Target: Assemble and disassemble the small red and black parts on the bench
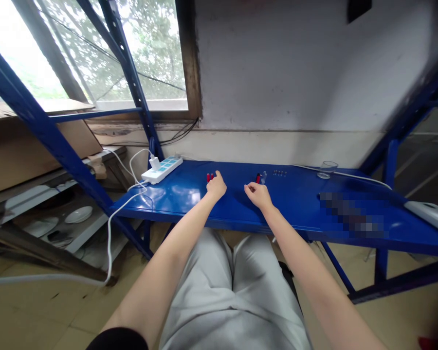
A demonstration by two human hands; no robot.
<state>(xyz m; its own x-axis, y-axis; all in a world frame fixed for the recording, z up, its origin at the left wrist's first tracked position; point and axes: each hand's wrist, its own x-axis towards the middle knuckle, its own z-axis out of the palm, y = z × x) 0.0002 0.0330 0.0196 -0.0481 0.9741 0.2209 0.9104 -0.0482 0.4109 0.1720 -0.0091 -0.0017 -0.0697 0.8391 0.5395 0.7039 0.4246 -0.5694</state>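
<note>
On the blue table, my left hand points away from me with one finger stretched out and the others bent and partly hidden. Small red pieces stand just past its left side; I cannot tell whether the hand touches them. My right hand is closed in a pinch, thumb and fingertips together toward the left. Whatever lies between them, if anything, is too small to make out. Just behind this hand are a red piece and a clear, bluish piece. Several tiny metallic pieces lie in rows farther right.
A white power strip with a plug and cable lies at the back left. At the right are a clear glass cup, a blurred dark object and a white device. Blue frame posts rise at both ends.
</note>
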